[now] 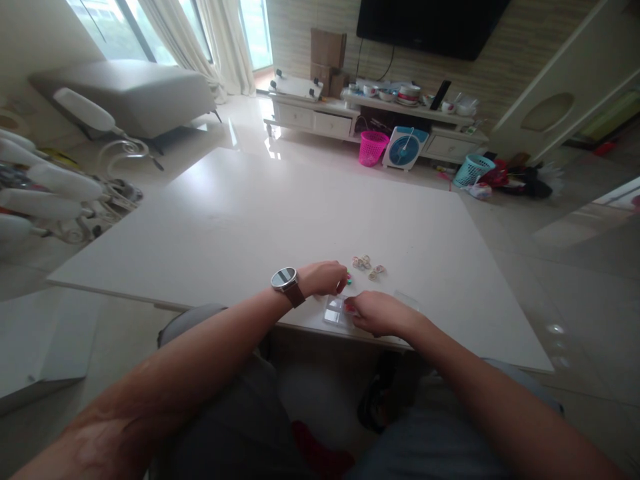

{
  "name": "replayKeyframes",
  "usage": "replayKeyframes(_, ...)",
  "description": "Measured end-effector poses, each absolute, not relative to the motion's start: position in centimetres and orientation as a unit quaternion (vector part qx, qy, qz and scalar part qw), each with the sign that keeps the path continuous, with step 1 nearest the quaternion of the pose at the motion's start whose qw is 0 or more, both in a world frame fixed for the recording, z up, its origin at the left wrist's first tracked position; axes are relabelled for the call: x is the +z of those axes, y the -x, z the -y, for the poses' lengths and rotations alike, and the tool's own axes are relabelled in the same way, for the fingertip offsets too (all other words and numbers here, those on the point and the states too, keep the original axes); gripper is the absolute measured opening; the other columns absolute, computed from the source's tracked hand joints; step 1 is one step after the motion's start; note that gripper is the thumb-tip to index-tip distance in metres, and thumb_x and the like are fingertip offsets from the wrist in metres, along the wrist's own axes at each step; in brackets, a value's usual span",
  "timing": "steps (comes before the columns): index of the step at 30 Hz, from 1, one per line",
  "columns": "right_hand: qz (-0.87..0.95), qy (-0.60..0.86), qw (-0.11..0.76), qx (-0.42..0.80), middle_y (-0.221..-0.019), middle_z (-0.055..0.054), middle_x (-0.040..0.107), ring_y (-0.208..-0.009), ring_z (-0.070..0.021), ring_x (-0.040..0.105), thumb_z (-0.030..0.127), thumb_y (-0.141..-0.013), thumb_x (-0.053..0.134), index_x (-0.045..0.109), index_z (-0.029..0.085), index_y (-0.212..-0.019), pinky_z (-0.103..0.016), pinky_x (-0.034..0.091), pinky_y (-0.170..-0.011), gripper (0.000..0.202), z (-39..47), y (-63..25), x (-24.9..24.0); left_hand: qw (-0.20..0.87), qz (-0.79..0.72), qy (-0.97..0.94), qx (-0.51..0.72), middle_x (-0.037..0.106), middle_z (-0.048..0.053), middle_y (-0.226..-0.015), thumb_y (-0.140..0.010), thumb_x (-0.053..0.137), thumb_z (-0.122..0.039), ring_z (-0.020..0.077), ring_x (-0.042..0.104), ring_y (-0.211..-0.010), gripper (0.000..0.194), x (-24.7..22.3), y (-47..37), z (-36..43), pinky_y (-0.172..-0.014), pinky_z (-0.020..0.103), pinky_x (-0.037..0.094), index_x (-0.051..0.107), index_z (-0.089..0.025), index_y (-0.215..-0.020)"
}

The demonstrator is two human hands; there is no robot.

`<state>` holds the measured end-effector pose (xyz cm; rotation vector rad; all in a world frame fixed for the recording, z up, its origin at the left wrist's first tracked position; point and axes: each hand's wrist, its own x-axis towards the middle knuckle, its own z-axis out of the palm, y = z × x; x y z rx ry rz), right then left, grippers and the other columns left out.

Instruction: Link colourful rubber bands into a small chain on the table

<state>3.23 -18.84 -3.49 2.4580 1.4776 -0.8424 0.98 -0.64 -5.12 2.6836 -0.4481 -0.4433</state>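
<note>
A clear compartment box (334,311) lies at the near edge of the white table. Over its right part is my right hand (376,312), fingers bent together by a small red item (350,307); its grip there is too small to make out. My left hand (327,278), with a watch on the wrist, curls just beyond the box, its fingertips closed beside small green and red pieces (349,277). Whether it holds one of them is hidden. Several small round pale pieces (367,263) sit in a loose group beyond my hands.
A flat clear piece, perhaps a lid (407,301), lies right of my right hand. The white table (280,213) stretches forward. White chairs (65,187) stand at the left; a pink basket (373,148) and blue fan (405,148) stand beyond the table.
</note>
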Motion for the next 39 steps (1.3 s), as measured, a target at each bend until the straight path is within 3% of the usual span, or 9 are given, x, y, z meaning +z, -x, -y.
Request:
replayKeyframes(6, -0.501, -0.827, 0.056, -0.248, -0.093, -0.01, 0.071, -0.084, -0.0208, 0.065, 0.034, -0.096, 0.041, 0.065, 0.017, -0.099, -0.025, 0.034, -0.062, 0.029, 19.2, -3.6, -2.9, 0.192, 0.161, -0.955, -0.159, 0.069, 0.002, -0.07, -0.069, 0.062, -0.008, 0.0134, 0.061, -0.066, 0.019, -5.3, -1.1, 0.6, -0.06, 0.022, 0.042, 0.075, -0.02, -0.074)
replayKeyframes(16, -0.502, -0.824, 0.074, -0.251, -0.093, -0.009, 0.071, -0.084, -0.0204, 0.066, 0.03, -0.093, 0.046, 0.063, 0.018, -0.099, -0.025, 0.034, -0.061, 0.022, 19.5, -3.5, -3.3, 0.189, 0.169, -0.956, -0.145, 0.07, 0.002, -0.075, -0.069, 0.063, -0.008, 0.0141, 0.062, -0.071, 0.017, -5.7, -1.1, 0.5, -0.065, 0.022, 0.044, 0.074, -0.02, -0.072)
replayKeyframes(30, -0.499, -0.83, 0.079, -0.236, -0.092, -0.01, 0.071, -0.082, -0.0209, 0.065, 0.029, -0.094, 0.042, 0.063, 0.019, -0.108, -0.025, 0.036, -0.063, 0.027, 19.2, -3.3, -3.8, 0.192, 0.166, -0.955, -0.151, 0.069, 0.002, -0.075, -0.068, 0.063, -0.01, 0.0148, 0.062, -0.069, 0.014, -5.9, -1.2, 0.4, -0.062, 0.023, 0.043, 0.072, -0.021, -0.069)
replayKeyframes(39, -0.507, -0.83, 0.068, -0.222, -0.092, -0.009, 0.072, -0.08, -0.0193, 0.065, 0.034, -0.095, 0.04, 0.066, 0.018, -0.095, -0.025, 0.036, -0.063, 0.03, 19.3, -3.3, -3.3, 0.193, 0.163, -0.958, -0.139, 0.068, 0.002, -0.068, -0.067, 0.062, -0.009, 0.0145, 0.059, -0.066, 0.016, -6.2, -1.2, 0.4, -0.062, 0.024, 0.042, 0.073, -0.02, -0.069)
